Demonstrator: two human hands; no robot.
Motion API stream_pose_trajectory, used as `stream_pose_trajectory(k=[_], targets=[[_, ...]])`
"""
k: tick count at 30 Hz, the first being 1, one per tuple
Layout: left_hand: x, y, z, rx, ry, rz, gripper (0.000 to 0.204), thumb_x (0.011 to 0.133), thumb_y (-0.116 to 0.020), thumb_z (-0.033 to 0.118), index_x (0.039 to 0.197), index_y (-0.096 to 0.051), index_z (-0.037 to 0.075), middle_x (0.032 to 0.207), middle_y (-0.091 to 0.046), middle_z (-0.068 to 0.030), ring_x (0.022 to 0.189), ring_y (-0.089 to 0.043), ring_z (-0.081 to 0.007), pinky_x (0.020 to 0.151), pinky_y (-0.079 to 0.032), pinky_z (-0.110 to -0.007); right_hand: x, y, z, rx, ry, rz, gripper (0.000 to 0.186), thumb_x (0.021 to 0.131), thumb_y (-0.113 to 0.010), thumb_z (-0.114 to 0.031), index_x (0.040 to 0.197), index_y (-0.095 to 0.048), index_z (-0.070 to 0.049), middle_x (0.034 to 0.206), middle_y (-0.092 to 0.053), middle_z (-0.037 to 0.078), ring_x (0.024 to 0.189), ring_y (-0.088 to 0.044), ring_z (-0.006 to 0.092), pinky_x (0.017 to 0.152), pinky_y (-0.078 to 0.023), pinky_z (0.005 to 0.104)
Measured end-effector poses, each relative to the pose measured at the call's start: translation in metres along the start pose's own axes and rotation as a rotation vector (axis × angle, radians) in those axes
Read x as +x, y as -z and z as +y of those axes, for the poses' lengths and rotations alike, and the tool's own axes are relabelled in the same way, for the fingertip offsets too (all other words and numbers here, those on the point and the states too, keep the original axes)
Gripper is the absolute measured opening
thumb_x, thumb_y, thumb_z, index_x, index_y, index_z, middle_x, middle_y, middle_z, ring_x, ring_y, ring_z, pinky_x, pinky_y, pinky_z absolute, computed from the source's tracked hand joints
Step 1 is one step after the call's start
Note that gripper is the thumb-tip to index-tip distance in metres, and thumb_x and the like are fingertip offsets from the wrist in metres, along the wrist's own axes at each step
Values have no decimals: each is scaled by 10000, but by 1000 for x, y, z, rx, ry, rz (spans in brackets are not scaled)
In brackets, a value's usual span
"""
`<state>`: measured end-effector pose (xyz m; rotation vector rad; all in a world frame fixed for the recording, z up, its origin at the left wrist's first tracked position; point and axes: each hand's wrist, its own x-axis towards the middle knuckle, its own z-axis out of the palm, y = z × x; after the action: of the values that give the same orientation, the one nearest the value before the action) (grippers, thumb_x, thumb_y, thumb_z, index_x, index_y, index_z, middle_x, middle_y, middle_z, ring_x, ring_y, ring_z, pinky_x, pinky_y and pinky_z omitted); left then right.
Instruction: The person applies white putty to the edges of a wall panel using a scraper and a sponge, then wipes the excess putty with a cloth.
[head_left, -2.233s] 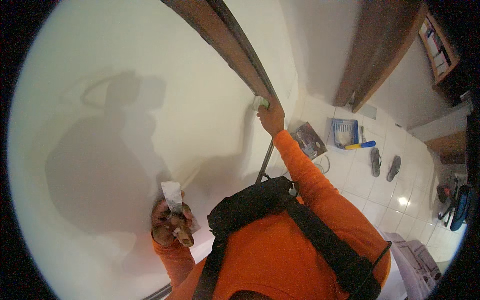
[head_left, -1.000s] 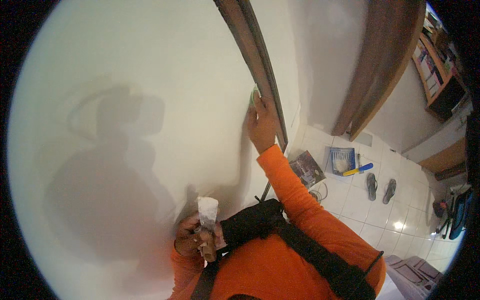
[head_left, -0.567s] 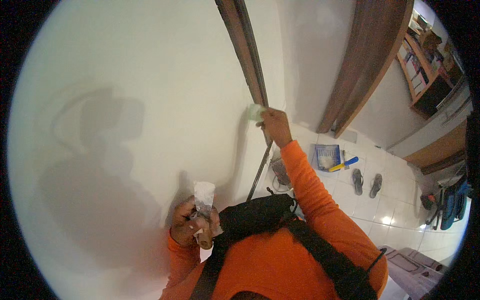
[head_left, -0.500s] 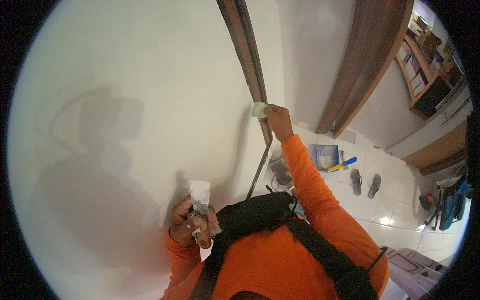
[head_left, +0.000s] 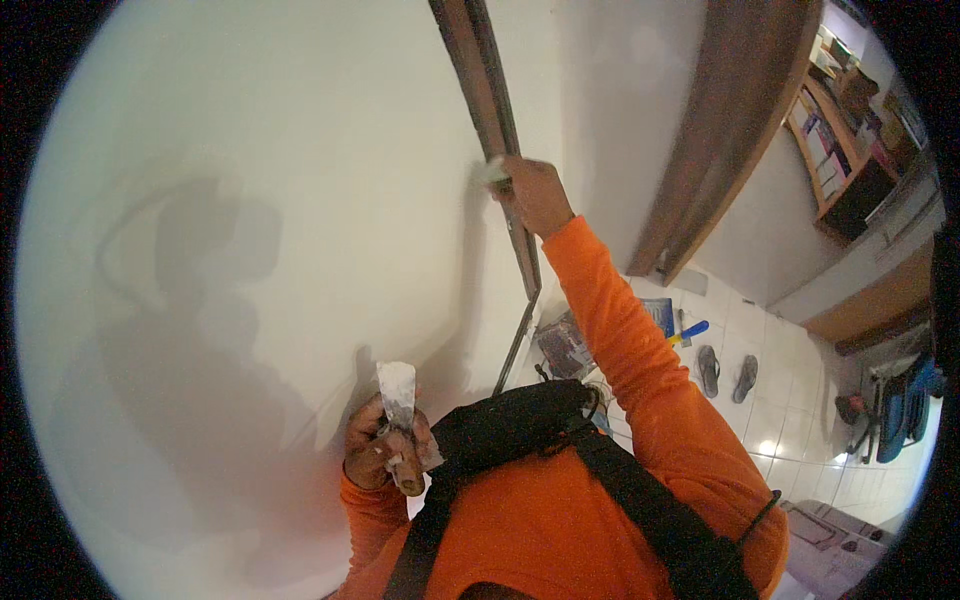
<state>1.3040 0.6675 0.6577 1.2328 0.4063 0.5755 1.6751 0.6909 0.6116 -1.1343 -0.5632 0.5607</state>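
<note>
My left hand [head_left: 368, 450] is closed round the handle of a putty knife [head_left: 397, 390], its blade upward and smeared with white. Whitish scraps cling around the fingers and handle. Raised in front, my right hand [head_left: 541, 195] pinches a small pale green piece of sheet [head_left: 495, 172] against the brown wooden trim [head_left: 472, 60] along the wall's edge. Whether that piece is sandpaper or tape I cannot tell; it is blurred and partly covered by the fingers.
The white wall [head_left: 300, 120] fills the left side. On the tiled floor lie a blue dustpan [head_left: 659, 312], a blue-and-yellow handled tool [head_left: 690, 333] and grey flip-flops [head_left: 709, 370]. A wooden door frame [head_left: 690, 160] and a shelf [head_left: 835, 130] stand to the right.
My right hand has moved up along the trim with the pale green piece, which now shows less. The left hand holds the putty knife almost unmoved.
</note>
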Motion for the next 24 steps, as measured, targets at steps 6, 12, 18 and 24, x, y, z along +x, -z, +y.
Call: stream_pose_trajectory(k=[6, 12, 18, 24], targets=[[3, 8, 7, 62, 119, -67, 601, 737, -691, 338, 1162, -519, -50, 781, -622, -107, 588, -595, -168, 515, -496, -271, -22, -2, -56, 82, 166, -47, 283, 935, -477, -176, 987, -597, 75, 878, -628, 123, 746, -603, 155, 681, -503, 273], [2, 12, 3, 71, 93, -33, 630, 739, -700, 311, 1215, -503, -52, 781, -623, -104, 580, -590, -160, 503, -497, -273, -53, 17, 43, -339, 61, 148, 253, 874, -523, -143, 997, -619, 57, 845, -638, 138, 711, -613, 206, 646, -503, 316], [7, 1, 17, 80, 87, -98, 665, 754, -736, 303, 1237, -477, -73, 796, -624, -104, 600, -593, -161, 519, -495, -271, -51, -15, 77, -665, 573, 387, 305, 848, -559, -85, 1141, -591, -8, 993, -576, 173, 753, -592, 287, 666, -510, 355], [0, 31, -1, 99, 105, -88, 689, 743, -743, 335, 1233, -477, -71, 792, -623, -106, 607, -596, -185, 534, -489, -283, -52, -31, 70, -743, 626, 406, 491, 816, -580, -49, 1301, -506, -63, 1057, -527, 190, 872, -565, 328, 757, -498, 413]])
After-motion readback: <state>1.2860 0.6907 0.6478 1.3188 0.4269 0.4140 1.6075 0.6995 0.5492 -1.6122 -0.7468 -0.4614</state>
